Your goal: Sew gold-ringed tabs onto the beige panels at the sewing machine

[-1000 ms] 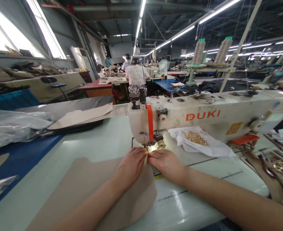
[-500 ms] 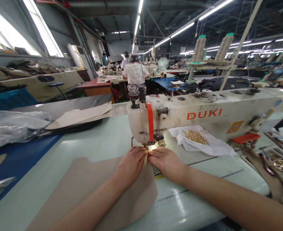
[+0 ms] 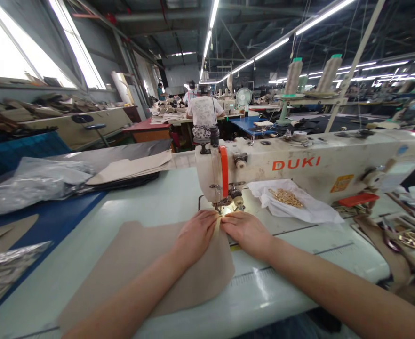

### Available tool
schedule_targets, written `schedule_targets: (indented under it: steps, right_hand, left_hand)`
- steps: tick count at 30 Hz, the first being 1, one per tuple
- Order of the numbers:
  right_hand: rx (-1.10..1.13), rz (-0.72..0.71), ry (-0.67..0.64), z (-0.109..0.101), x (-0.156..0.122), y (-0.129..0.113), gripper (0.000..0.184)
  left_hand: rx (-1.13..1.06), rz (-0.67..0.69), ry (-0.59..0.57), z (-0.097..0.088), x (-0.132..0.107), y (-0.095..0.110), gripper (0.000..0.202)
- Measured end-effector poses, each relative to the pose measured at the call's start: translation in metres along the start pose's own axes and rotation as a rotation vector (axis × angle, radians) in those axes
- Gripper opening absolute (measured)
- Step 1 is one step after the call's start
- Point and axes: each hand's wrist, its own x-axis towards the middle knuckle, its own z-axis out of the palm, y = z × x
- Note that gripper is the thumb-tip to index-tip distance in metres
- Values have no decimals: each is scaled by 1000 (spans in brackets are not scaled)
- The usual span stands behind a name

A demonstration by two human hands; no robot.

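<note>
A tan fabric panel [image 3: 140,259] lies flat on the pale sewing table [image 3: 147,202], its far edge under the needle of a white DUKI sewing machine [image 3: 299,165]. My left hand [image 3: 196,233] presses on the panel just left of the presser foot, fingers bent and closed on a narrow folded strip of the fabric [image 3: 217,225]. My right hand [image 3: 246,230] rests opposite it, fingertips pinching the same strip. Both sets of fingertips meet right below the lit needle area [image 3: 227,207].
A white cloth with gold metal pieces [image 3: 287,197] lies under the machine arm. Tan straps and gold buckles [image 3: 405,240] sit at the right. Stacked tan and dark panels [image 3: 130,169] and plastic bags [image 3: 34,183] lie at the left. A person [image 3: 203,113] sits at a far table.
The camera view has shifted slightly down and left. Both hands stay together at the needle, holding the strip, a little closer to the presser foot.
</note>
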Motion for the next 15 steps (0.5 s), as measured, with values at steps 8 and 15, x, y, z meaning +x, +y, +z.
schedule_targets:
  steps: [8, 15]
  right_hand:
    - [70, -106, -19, -2, -1, 2, 11]
    - [120, -80, -69, -5, 0, 1, 12]
  left_hand:
    - [59, -78, -106, -1, -4, 2, 35]
    - [71, 37, -89, 0, -5, 0, 32]
